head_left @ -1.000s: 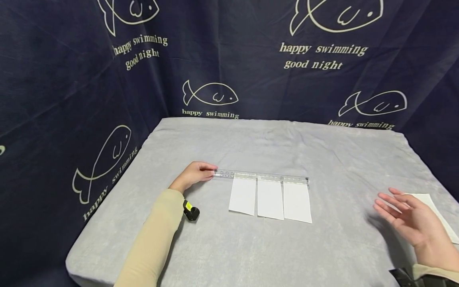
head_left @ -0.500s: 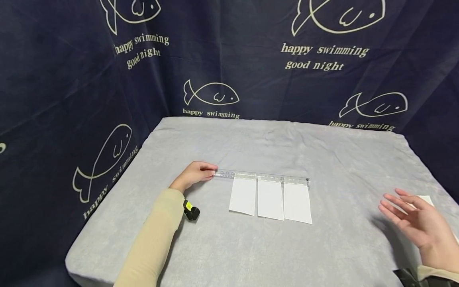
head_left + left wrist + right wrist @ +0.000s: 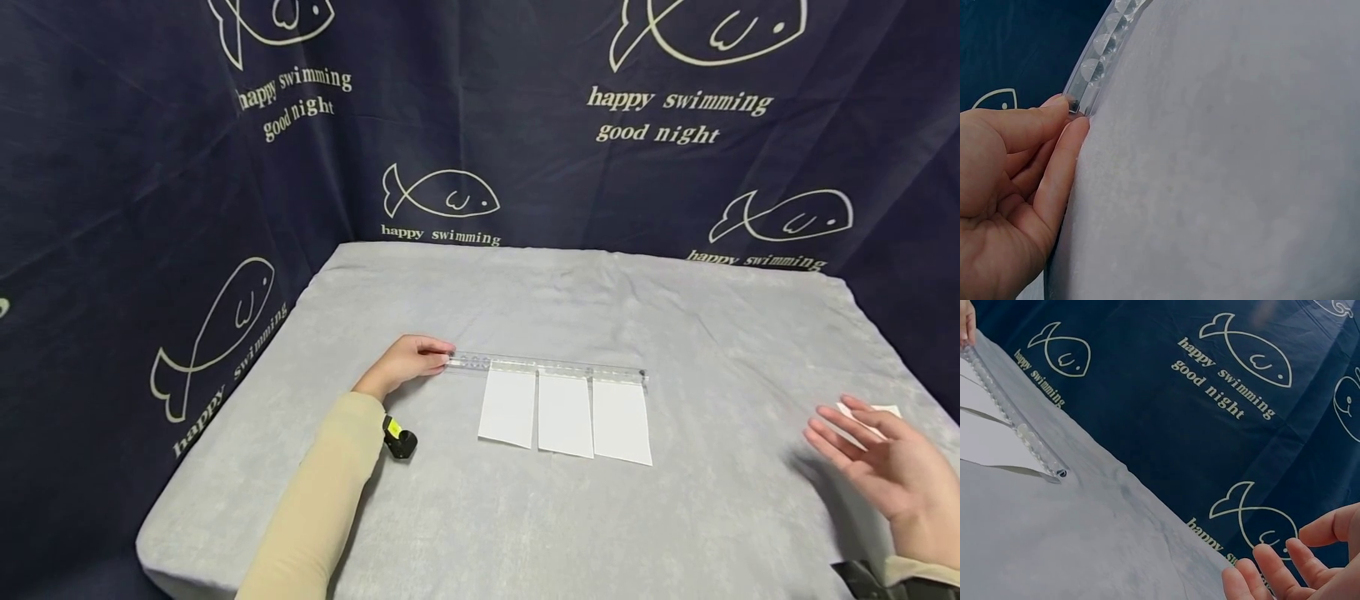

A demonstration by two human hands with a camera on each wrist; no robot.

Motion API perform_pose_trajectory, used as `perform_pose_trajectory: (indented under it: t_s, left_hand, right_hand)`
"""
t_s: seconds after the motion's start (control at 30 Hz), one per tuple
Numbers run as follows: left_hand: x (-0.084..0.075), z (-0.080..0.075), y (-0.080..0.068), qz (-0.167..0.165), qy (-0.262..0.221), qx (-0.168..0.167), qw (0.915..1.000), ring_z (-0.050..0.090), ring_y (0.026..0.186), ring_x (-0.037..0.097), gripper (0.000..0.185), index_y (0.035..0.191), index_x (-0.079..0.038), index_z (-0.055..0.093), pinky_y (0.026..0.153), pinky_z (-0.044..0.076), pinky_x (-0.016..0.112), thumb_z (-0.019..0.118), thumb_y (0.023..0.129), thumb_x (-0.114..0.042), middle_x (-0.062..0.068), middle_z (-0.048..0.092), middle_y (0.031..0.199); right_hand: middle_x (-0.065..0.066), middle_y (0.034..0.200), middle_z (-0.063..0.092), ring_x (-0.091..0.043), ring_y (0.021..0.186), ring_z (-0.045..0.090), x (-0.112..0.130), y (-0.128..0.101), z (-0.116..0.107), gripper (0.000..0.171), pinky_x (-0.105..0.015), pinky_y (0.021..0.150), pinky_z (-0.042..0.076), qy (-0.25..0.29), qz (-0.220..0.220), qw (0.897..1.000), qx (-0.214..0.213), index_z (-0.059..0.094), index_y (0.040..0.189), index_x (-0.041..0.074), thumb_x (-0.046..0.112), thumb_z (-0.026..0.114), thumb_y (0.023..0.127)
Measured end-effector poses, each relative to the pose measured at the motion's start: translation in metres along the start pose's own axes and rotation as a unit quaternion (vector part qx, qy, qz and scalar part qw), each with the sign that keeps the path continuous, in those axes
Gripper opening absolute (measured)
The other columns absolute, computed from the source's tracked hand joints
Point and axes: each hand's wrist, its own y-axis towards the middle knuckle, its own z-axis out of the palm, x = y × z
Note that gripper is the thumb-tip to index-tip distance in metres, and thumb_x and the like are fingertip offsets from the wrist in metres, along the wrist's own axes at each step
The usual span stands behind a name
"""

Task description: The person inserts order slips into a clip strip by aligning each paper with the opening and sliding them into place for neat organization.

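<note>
My left hand [image 3: 405, 364] pinches the left end of the clear ruler [image 3: 547, 367] lying across three paper slips [image 3: 564, 414] mid-worktop. My right hand [image 3: 888, 468] hovers open over spare paper [image 3: 873, 412] at the right; I judge picking it up comes next.

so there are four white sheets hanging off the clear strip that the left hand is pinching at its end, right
Not quite: the head view shows three white sheets, not four, side by side along the clear strip. The rest holds: the left hand pinches the strip's left end, as the left wrist view shows close up.
</note>
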Motion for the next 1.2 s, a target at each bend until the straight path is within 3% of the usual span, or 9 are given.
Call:
perform_pose_trajectory:
  t_s: [0.43, 0.83, 1.2]
  left_hand:
    - [-0.002, 0.001, -0.001, -0.006, -0.005, 0.004, 1.0000, 0.060, 0.091, 0.014, 0.031, 0.119, 0.005, 0.061, 0.082, 0.052, 0.026, 0.059, 0.089, 0.004, 0.020, 0.057, 0.120]
    - [0.001, 0.000, 0.001, -0.013, -0.001, 0.002, 0.9999, 0.061, 0.090, 0.013, 0.031, 0.119, 0.005, 0.061, 0.081, 0.053, 0.026, 0.060, 0.088, 0.004, 0.018, 0.058, 0.118]
    - [0.000, 0.000, 0.000, -0.012, 0.009, 0.000, 0.9999, 0.061, 0.089, 0.013, 0.031, 0.119, 0.004, 0.062, 0.080, 0.053, 0.026, 0.061, 0.088, 0.003, 0.018, 0.058, 0.119]
  right_hand:
    - [-0.029, 0.101, 0.060, -0.048, 0.094, 0.057, 0.008, -0.004, -0.019, 0.037, -0.056, 0.088, 0.045, 0.004, -0.006, 1.000, 0.018, 0.062, 0.103, -0.001, 0.010, 0.027, 0.102]
    - [-0.034, 0.107, 0.056, -0.053, 0.101, 0.051, 0.018, -0.008, -0.034, 0.034, -0.061, 0.093, 0.038, 0.077, 0.010, 0.995, 0.070, 0.058, 0.107, -0.004, 0.009, 0.027, 0.101]
    - [-0.034, 0.108, 0.056, -0.055, 0.102, 0.050, 0.028, -0.007, -0.044, 0.035, -0.065, 0.092, 0.037, 0.074, 0.000, 0.994, 0.077, 0.058, 0.106, -0.002, 0.011, 0.025, 0.101]
